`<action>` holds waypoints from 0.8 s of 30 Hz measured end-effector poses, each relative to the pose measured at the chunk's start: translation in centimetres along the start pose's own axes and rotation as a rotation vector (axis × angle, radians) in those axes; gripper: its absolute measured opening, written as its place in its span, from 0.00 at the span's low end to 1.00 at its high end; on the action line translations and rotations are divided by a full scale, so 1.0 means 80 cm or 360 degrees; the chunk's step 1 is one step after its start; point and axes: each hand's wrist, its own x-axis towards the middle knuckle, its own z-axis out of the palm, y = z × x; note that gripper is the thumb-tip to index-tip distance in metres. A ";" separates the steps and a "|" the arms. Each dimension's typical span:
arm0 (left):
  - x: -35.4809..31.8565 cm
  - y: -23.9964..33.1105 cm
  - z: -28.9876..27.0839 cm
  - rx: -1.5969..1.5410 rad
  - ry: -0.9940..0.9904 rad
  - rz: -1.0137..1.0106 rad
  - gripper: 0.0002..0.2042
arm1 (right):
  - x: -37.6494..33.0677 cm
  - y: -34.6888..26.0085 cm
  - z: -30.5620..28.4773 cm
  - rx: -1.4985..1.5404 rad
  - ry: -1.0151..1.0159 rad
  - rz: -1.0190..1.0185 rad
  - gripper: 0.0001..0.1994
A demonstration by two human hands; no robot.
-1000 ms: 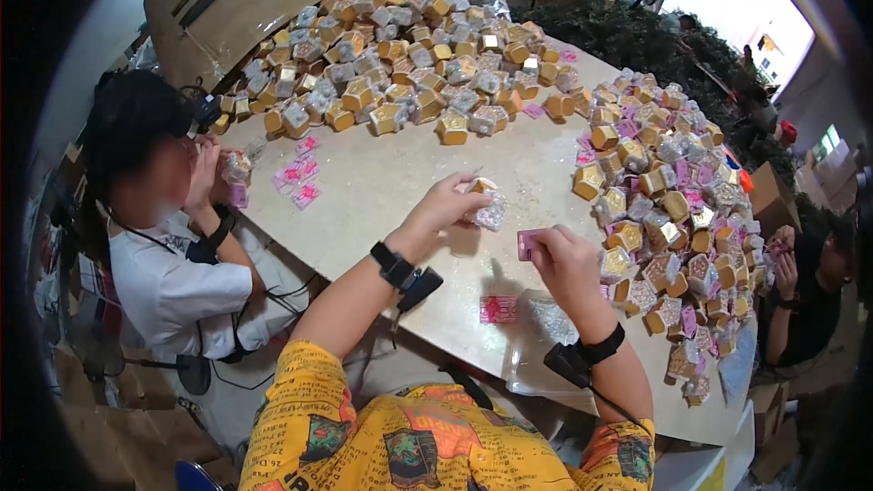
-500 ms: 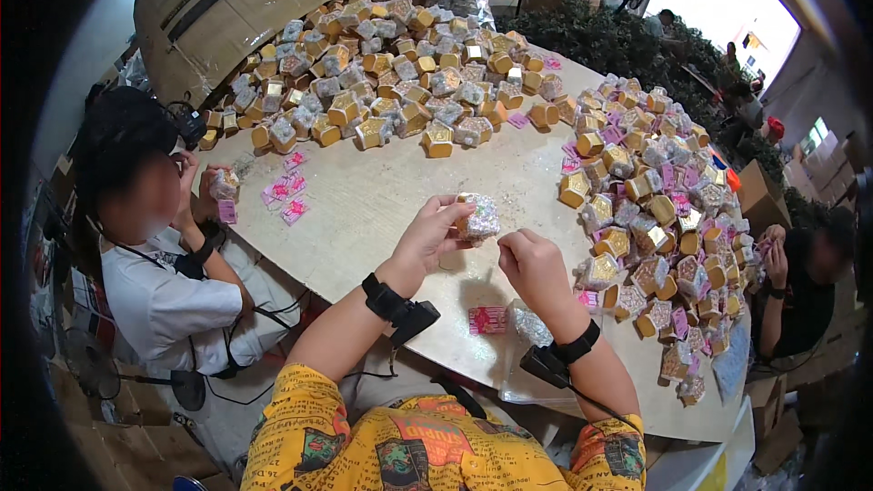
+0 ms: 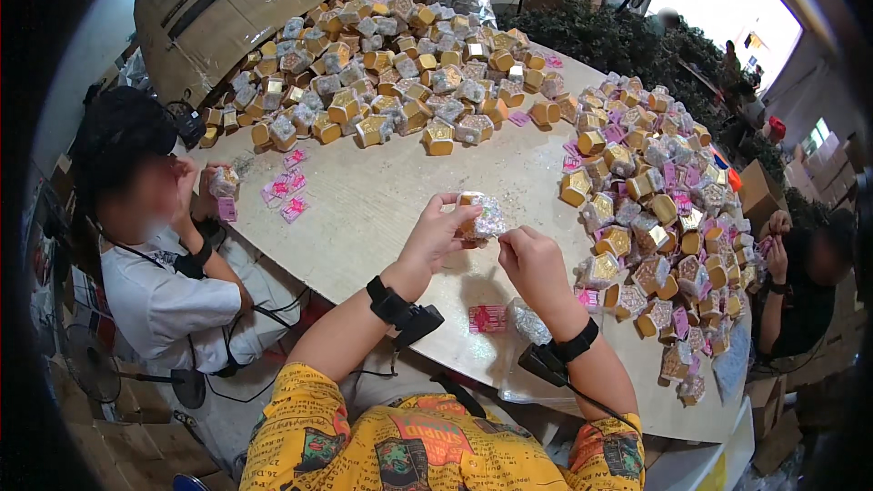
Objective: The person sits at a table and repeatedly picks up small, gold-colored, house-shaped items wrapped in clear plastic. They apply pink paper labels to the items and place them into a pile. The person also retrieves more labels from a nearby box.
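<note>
Over the middle of the table, my left hand (image 3: 431, 238) grips a small gold, faceted ornament with a glittery, whitish speckled face (image 3: 486, 216). Thumb and fingers clasp its left side. Just right of it, my right hand (image 3: 533, 264) is closed in a pinch, with its fingertips close to the ornament's lower right edge. Whatever sits in that pinch, perhaps something thin, is too small to make out. Below the hands lie a pink printed card (image 3: 487, 318) and a clear, sparkling plastic bag (image 3: 529, 322), partly behind my right wrist.
A large heap of gold ornaments (image 3: 391, 82) covers the table's far side, spilling from a cardboard box (image 3: 227, 9). Another heap with pink tags (image 3: 650, 209) lies along the right. Loose pink cards (image 3: 284, 185) lie at left. One person (image 3: 155, 245) sits left, another (image 3: 805, 282) right.
The ornament has turned slightly in my left hand, showing more of its gold side. My right hand stays pinched beside it, nearly unmoved.
</note>
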 end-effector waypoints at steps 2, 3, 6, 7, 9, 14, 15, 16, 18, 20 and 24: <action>-0.001 -0.001 0.001 0.0013 0.0011 0.0000 0.21 | -0.002 0.001 0.001 0.0012 -0.0022 0.0032 0.04; -0.001 0.000 0.001 0.0027 0.0009 0.0006 0.21 | -0.001 0.003 0.001 0.0023 -0.0037 0.0054 0.04; 0.000 -0.001 0.001 0.0027 -0.0018 0.0057 0.21 | 0.000 0.002 0.001 0.0039 -0.0049 0.0111 0.02; 0.000 -0.003 0.000 0.0019 -0.0029 0.0078 0.21 | 0.000 0.001 0.001 0.0042 -0.0050 0.0130 0.02; 0.003 -0.009 -0.002 0.0132 0.0019 0.0180 0.23 | 0.001 -0.003 0.001 -0.0020 0.0005 0.0077 0.02; -0.001 -0.019 0.008 0.0220 0.0179 0.0429 0.27 | 0.003 -0.004 0.003 -0.0148 0.0006 0.0088 0.02; -0.001 -0.024 0.008 0.0189 0.0190 0.0426 0.28 | 0.001 -0.005 0.003 -0.0156 -0.0011 0.0093 0.02; 0.000 -0.027 0.007 0.0159 0.0200 0.0423 0.28 | 0.001 -0.005 0.004 -0.0165 -0.0027 0.0098 0.03; 0.003 -0.030 0.005 0.0167 0.0197 0.0509 0.29 | 0.003 -0.006 0.006 -0.0130 -0.0043 0.0163 0.03; 0.004 -0.031 0.004 0.0194 0.0207 0.0548 0.29 | 0.005 -0.006 0.009 -0.0113 -0.0055 0.0197 0.03; -0.002 -0.029 0.004 0.0182 0.0214 0.0511 0.28 | 0.006 -0.001 0.007 0.0098 -0.0109 0.0263 0.04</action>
